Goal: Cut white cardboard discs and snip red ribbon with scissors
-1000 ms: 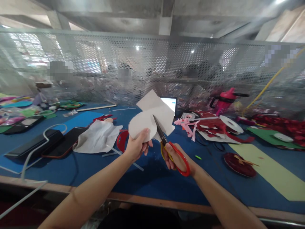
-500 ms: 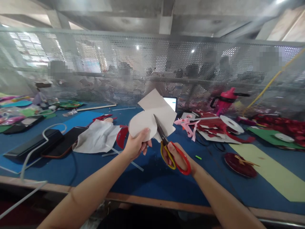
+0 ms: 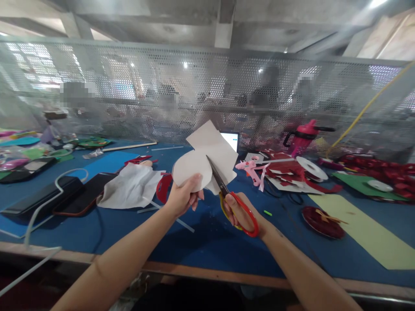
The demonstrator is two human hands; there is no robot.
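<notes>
A white sheet of card (image 3: 214,144), partly cut to a rounded outline, is pinched at its lower left by my left hand (image 3: 186,196), thumb on top. Around the handles of a pair of scissors (image 3: 220,183) my right hand (image 3: 240,211) is closed; one handle loop is red, the other yellow. The dark blades lie in the cut between the rounded part and the rest of the card, and look nearly closed. Both hands hover above the blue table (image 3: 201,250).
Left of my hands lie a white cloth (image 3: 129,190), a phone (image 3: 84,194) and a white cable (image 3: 40,211). To the right are a pink glue gun (image 3: 253,168), a dark red disc with a bow (image 3: 320,222), yellow card (image 3: 366,233) and a pink bottle (image 3: 303,138). A perforated screen (image 3: 194,95) stands behind.
The scissor handles have come closer together, the yellow loop now mostly hidden behind my right hand. The whole view has shifted slightly, and the card stays in my left hand.
</notes>
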